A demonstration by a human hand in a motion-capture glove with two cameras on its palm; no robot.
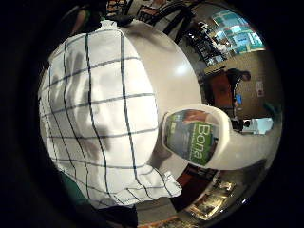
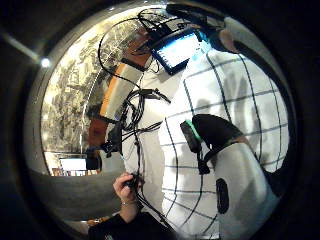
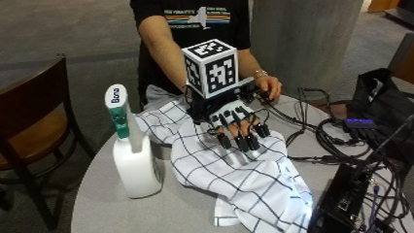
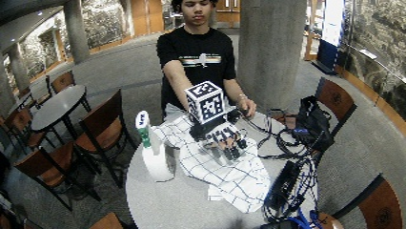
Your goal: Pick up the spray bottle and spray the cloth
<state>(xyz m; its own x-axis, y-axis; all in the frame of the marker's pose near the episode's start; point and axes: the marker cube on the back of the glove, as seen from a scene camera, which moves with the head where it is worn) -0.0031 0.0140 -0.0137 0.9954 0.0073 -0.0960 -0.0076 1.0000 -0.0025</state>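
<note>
Outside views look across the round table [image 3: 103,204] toward the person at 12 o'clock, one close, one farther back. Palm views sit just above the checked cloth [image 1: 95,118], sharing it.

A round grey table [image 4: 171,200] stands on grey carpet [image 4: 120,71], with dark wooden chairs [image 4: 105,126] around it and a second round table [image 4: 57,107] behind. A thick concrete column [image 4: 269,47] rises beyond, beside stone-patterned walls [image 4: 105,16].

"Bona" on the spray bottle [image 3: 134,154]
</note>
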